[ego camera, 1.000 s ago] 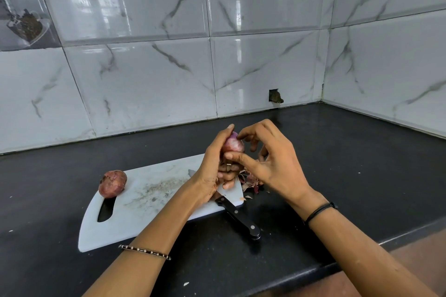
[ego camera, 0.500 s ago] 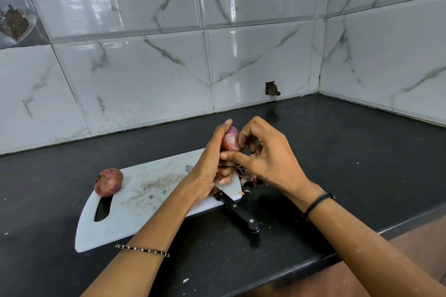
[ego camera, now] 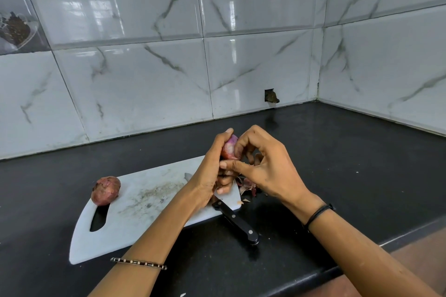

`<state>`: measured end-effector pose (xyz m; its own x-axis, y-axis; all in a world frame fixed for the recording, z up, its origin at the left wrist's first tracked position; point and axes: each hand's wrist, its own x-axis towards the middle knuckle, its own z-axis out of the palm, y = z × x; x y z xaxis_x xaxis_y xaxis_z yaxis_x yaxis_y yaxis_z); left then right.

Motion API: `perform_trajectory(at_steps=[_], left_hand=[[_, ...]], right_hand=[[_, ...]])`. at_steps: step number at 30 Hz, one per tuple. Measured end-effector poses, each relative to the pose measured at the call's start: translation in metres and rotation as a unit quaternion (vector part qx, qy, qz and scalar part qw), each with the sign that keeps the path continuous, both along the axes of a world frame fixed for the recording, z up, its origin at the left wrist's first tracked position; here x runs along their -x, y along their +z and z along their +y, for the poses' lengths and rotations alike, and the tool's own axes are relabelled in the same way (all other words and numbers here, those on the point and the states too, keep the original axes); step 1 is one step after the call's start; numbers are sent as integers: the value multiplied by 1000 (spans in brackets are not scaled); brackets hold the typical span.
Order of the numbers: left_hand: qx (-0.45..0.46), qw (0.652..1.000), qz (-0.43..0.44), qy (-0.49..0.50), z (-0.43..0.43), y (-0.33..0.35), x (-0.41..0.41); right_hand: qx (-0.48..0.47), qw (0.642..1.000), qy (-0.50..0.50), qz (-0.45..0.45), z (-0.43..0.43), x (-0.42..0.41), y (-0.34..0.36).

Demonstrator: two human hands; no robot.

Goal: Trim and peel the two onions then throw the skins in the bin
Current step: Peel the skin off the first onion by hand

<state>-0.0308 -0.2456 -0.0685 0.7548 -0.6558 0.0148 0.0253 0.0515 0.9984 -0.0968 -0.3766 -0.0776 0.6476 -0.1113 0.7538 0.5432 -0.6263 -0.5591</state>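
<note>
A small pale purple onion (ego camera: 230, 148) is held up above the right end of the white cutting board (ego camera: 144, 202). My left hand (ego camera: 212, 171) grips it from the left, fingers curled round it. My right hand (ego camera: 260, 166) pinches it from the right with thumb and fingertips. A second onion (ego camera: 105, 190), with its brown-red skin on, lies at the board's left end by the handle slot. Loose skins (ego camera: 247, 185) lie on the counter just right of the board, under my right hand.
A black-handled knife (ego camera: 237, 223) lies across the board's right front corner, blade under my left hand, handle pointing toward the counter's front edge. The black counter (ego camera: 337, 157) runs to a tiled corner at the back right. No bin is in view.
Both hands stay on the onion, and my right fingers have shifted slightly on it. The camera view has dipped a little; nothing on the board moved.
</note>
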Motion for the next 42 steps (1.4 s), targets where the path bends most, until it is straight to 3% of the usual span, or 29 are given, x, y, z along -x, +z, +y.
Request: perform_trajectory(at_steps=[12, 18, 29, 42], left_hand=[[45, 998, 30, 30, -3, -1, 0], [57, 996, -31, 67, -4, 2, 1], [38, 986, -77, 145, -2, -1, -6], [32, 987, -62, 145, -2, -1, -8]], right_hand=[[-18, 999, -25, 12, -1, 0, 1], [-71, 997, -35, 20, -2, 3, 5], [11, 1000, -18, -11, -3, -1, 3], [52, 997, -64, -8, -5, -3, -3]])
